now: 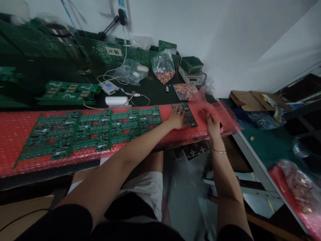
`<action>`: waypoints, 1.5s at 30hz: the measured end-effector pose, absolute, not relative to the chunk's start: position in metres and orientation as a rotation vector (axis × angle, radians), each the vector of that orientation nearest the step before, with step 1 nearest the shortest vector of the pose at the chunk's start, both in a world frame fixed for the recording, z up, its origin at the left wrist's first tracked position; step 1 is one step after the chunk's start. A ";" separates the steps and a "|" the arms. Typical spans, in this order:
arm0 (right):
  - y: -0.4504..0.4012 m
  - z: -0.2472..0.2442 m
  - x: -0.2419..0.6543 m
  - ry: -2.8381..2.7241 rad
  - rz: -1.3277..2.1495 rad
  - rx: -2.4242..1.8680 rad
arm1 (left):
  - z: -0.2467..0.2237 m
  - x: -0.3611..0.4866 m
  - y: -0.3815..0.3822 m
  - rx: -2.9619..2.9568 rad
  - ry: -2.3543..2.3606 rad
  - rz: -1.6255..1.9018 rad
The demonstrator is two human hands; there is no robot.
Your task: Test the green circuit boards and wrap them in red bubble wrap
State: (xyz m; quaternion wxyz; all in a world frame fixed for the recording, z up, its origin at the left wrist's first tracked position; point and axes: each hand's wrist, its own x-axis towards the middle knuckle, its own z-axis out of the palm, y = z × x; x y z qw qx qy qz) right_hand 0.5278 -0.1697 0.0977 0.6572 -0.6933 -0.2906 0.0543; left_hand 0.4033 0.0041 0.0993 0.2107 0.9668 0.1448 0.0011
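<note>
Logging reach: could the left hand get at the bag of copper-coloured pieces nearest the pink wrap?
Probably yes: the left hand is near that bag, with apparently only the circuit board and wrap between.

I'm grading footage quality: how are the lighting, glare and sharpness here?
Head view: dim, cool light, with a paler wall behind; small glints on the red bubble wrap; wide-angle stretching toward the edges; fine detail on the circuit boards looks soft.
</note>
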 end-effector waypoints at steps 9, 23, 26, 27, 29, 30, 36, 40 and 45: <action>-0.133 0.071 0.483 -1.422 0.027 -2.042 | 0.101 0.386 0.045 2.145 0.846 0.582; -0.145 0.087 0.553 -1.018 0.113 -2.171 | 0.102 0.352 0.021 2.745 0.392 0.153; -0.145 0.086 0.550 -1.025 0.101 -2.129 | 0.103 0.351 0.017 2.682 0.583 0.199; -0.147 0.086 0.547 -1.053 0.098 -2.102 | 0.103 0.352 0.015 2.650 0.616 0.212; -0.150 0.085 0.541 -1.134 0.133 -2.029 | 0.100 0.355 0.013 2.590 0.624 0.234; -0.152 0.084 0.539 -1.167 0.150 -1.998 | 0.099 0.358 0.012 2.558 0.619 0.242; -0.158 0.076 0.538 -1.127 0.079 -1.986 | 0.097 0.374 0.003 2.377 0.612 0.232; -0.159 0.077 0.545 -1.067 0.076 -1.964 | 0.096 0.381 0.000 2.279 0.650 0.271; -0.158 0.072 0.551 -1.185 0.012 -2.020 | 0.094 0.389 -0.003 2.282 0.577 0.311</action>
